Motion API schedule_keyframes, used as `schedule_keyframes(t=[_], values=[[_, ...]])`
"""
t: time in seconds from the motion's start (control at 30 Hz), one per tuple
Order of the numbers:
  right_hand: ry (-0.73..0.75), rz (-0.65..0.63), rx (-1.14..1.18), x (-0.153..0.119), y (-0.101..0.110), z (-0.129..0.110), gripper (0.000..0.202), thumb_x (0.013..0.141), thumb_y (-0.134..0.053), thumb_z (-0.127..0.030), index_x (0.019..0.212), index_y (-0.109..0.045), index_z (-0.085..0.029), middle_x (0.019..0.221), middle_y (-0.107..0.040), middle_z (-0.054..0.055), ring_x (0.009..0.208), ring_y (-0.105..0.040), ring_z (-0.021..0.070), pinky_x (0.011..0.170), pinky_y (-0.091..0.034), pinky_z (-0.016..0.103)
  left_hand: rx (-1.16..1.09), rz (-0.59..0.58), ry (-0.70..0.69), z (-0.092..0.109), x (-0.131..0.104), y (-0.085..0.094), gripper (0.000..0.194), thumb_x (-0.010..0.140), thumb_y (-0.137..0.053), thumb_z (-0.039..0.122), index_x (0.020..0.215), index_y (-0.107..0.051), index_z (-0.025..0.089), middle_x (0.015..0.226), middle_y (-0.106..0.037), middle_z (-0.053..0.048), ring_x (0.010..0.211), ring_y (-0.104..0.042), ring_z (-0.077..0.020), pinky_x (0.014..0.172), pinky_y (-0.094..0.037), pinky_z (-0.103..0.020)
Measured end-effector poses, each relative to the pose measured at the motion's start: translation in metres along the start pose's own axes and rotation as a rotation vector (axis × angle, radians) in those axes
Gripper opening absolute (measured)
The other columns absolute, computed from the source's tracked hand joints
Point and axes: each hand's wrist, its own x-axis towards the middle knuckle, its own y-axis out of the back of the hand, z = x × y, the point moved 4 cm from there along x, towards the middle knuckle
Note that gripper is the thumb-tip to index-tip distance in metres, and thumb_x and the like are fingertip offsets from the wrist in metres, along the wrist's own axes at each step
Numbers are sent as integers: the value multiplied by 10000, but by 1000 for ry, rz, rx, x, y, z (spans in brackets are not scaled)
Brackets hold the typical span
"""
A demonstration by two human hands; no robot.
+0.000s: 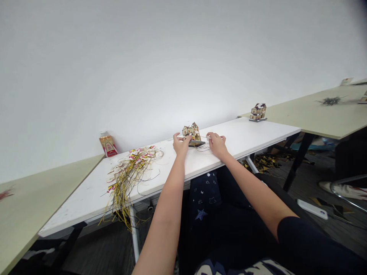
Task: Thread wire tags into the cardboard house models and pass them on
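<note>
My left hand point(181, 144) grips a small model house point(192, 131) by its left side, with the thumb across its front. The house is cream with dark brown edges and stands on a grey base, tilted a little above the white table. Thin dark wires point(203, 148) trail from it toward the right. Just right of the house, my right hand point(217, 144) pinches a small whitish piece point(208, 138) at the wires' end; its exact kind is too small to make out.
A bundle of yellow and black wires with red-and-white tags point(134, 164) lies on the white table point(86, 194), hanging over its front edge. A carton-like drink bottle point(108, 144) stands at the back left. Another model house point(258, 112) sits at the right end. Side tables adjoin both ends.
</note>
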Motion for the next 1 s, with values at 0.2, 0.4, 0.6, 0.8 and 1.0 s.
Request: schedule_keyframes(t=[0.2, 0.4, 0.6, 0.8, 1.0], values=[[65, 33, 84, 1, 0, -1, 395, 921, -367, -176, 1293, -495, -138, 1167, -669, 149, 1073, -598, 243, 981, -284, 384, 46, -28, -97, 0, -1, -4, 626, 676, -774, 509, 1195, -529, 258, 812, -624, 38, 814, -636, -177, 782, -422, -284], [162, 31, 135, -1, 0, -4, 371, 925, -398, -211, 1269, -513, -132, 1174, -672, 145, 1034, -623, 238, 975, -350, 368, 56, -15, -107, -3, 0, -5, 615, 693, -770, 509, 1193, -534, 241, 794, -613, 25, 844, -645, -188, 767, -430, -280], [176, 63, 174, 3, -5, 3, 336, 957, -399, -261, 1231, -549, -138, 1167, -678, 129, 991, -641, 227, 939, -419, 338, 64, -46, -147, 2, -4, -5, 659, 661, -795, 507, 1203, -536, 235, 791, -610, 22, 793, -641, -181, 742, -444, -278], [173, 29, 65, 4, -9, 2, 301, 987, -398, -259, 1156, -624, -153, 1155, -694, 122, 958, -659, 217, 936, -423, 340, 18, -145, -138, 4, -9, -11, 850, 615, -839, 471, 1328, -461, 204, 924, -650, -24, 770, -648, -167, 733, -475, -280], [146, -34, 68, 1, -7, -2, 301, 993, -418, -233, 1190, -641, -181, 1194, -690, 95, 979, -662, 197, 882, -463, 294, 37, -249, -125, 0, -7, -19, 644, 621, -842, 439, 1165, -626, 170, 941, -689, -76, 824, -656, -197, 768, -503, -314]])
